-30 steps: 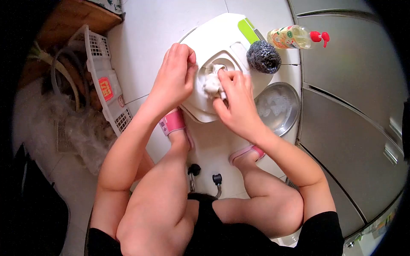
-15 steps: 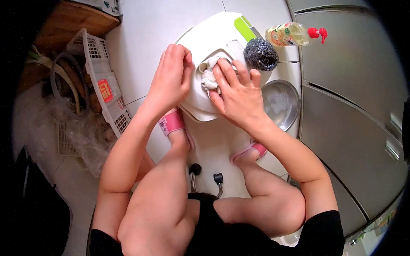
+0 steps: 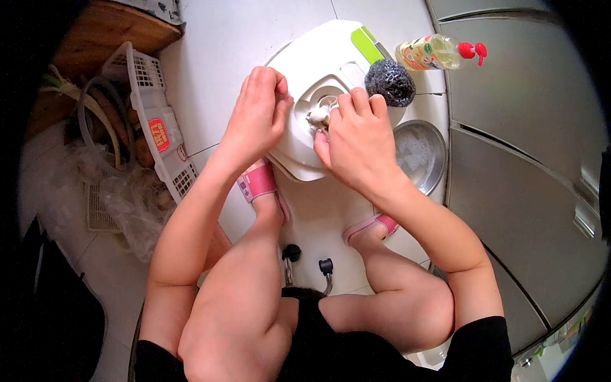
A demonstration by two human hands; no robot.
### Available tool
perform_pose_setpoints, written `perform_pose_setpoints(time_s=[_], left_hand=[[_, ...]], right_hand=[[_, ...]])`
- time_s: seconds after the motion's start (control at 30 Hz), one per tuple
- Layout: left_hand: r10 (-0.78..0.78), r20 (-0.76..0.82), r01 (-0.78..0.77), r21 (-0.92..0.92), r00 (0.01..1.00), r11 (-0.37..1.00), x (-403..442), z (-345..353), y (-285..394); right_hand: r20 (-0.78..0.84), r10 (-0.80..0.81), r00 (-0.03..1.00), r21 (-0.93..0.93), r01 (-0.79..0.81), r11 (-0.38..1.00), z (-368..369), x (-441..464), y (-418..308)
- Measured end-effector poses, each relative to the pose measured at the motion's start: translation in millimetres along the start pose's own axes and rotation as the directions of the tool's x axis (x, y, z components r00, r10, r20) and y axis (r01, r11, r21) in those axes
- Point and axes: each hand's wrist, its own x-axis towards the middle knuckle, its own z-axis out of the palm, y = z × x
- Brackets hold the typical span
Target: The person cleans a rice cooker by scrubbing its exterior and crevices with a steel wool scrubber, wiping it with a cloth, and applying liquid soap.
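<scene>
A rounded white appliance with a green strip lies on the floor between my feet, a recess in its top. My left hand is closed at its left edge, fingers curled over the rim; the fingertips are partly hidden. Over the recess, my right hand is closed on a crumpled white cloth, most of it hidden under the fingers. A dark steel-wool scourer sits at the appliance's right edge, close to my right knuckles.
To the right are a metal bowl with soapy liquid and a dish soap bottle with a red pump, beside grey cabinets. A white plastic basket stands on the left. Chair casters show between my legs.
My right hand has gone from spread fingers pressing the cloth flat to fingers drawn together around it, baring more of the recess. My left hand stays at the rim.
</scene>
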Motion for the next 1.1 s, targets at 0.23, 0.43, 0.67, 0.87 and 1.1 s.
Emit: perform_pose_setpoints(time_s=[0.23,0.43,0.67,0.87,1.1], left_hand=[[-0.034,0.035,0.034,-0.005,0.999,0.999,-0.3,-1.3,0.0],[-0.019,0.019,0.019,-0.001,1.0,1.0,-0.9,-1.6,-0.1],[-0.002,0.019,0.002,0.008,1.0,1.0,-0.8,0.0,-2.1],[-0.012,0.024,0.012,-0.009,1.0,1.0,-0.8,-0.3,0.5],[0.003,0.013,-0.003,0.028,1.0,1.0,-0.9,-1.8,0.9]], right_hand=[[-0.07,0.117,0.991,0.643,-0.045,0.765,23.6,-11.7,5.1],[-0.302,0.155,0.94,0.53,0.03,0.847,23.8,-15.2,12.2],[-0.195,0.086,0.977,0.194,-0.047,0.98,24.7,-2.2,9.7],[-0.047,0.116,0.992,0.08,-0.112,0.99,14.8,0.8,6.2],[0.146,0.153,0.977,0.111,-0.17,0.979,-8.1,-12.5,7.7]])
